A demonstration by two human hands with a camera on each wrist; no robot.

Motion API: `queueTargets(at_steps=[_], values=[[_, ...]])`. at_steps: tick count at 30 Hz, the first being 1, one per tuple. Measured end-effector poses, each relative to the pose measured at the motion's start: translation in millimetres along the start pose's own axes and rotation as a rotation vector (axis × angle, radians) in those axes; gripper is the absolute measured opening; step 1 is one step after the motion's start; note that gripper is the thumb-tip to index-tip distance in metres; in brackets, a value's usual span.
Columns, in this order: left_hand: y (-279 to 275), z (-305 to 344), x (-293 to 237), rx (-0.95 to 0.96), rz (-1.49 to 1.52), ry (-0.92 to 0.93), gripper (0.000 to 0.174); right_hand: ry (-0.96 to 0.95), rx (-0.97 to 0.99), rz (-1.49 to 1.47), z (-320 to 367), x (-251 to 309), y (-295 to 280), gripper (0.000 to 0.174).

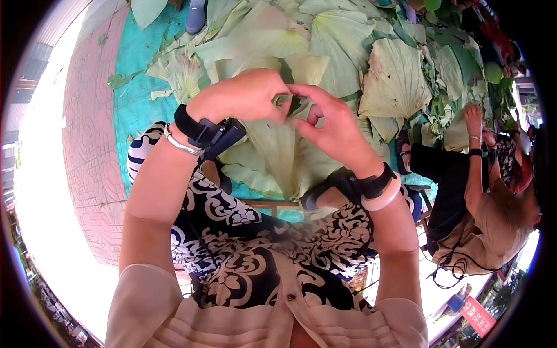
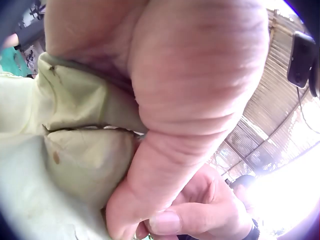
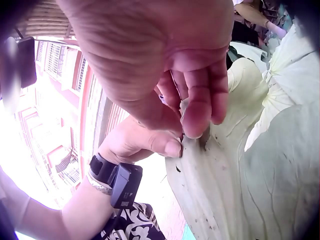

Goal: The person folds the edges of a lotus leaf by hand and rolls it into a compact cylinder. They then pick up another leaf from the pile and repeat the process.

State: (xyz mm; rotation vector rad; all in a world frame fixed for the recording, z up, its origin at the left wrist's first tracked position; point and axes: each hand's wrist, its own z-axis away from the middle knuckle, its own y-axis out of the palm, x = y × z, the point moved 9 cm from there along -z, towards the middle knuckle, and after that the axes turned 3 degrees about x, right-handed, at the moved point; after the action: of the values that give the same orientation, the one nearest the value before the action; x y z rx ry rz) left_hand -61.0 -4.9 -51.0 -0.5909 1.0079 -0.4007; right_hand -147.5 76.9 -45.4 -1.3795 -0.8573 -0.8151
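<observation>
A large pale green lotus leaf (image 3: 200, 195) hangs from both hands above the lap. My left hand (image 1: 243, 95) curls over its upper edge, and in the right wrist view the left thumb (image 3: 172, 148) pinches that edge. Close beside it, my right hand (image 1: 333, 130) pinches the same edge between thumb and bent fingers. The fingertips of both hands nearly meet there. In the left wrist view the leaf (image 2: 75, 100) shows folds and a small brown spot, while the left palm hides part of its edge.
Many overlapping lotus leaves (image 1: 342, 52) cover the green ground sheet (image 1: 136, 55) ahead. A dried leaf (image 1: 394, 81) lies on the right of the pile. Another person (image 1: 493, 214) sits at the right. Pink paving (image 1: 90, 133) runs along the left.
</observation>
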Motion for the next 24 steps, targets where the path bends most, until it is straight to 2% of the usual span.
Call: queueTargets(at_steps=[2,8,12,17,24], values=[[-4,1,-1,-0.015,-0.004,-0.001,0.02,0.007,0.054,-0.044,-4,-1,5,0.048],[-4,0,6,0.008,-0.046,0.001,0.021,-0.182,0.053,0.167,-17,4,9,0.028],[-5,-4,14,-0.017,-0.035,-0.017,0.021,-0.178,0.107,0.197,-28,-5,12,0.02],[-1,-4,17,-0.001,0.014,-0.065,0.021,-0.261,0.091,0.227,-29,-5,13,0.011],[-3,-5,20,-0.043,0.093,-0.077,0.02,-0.228,0.089,0.284,-29,-3,10,0.009]])
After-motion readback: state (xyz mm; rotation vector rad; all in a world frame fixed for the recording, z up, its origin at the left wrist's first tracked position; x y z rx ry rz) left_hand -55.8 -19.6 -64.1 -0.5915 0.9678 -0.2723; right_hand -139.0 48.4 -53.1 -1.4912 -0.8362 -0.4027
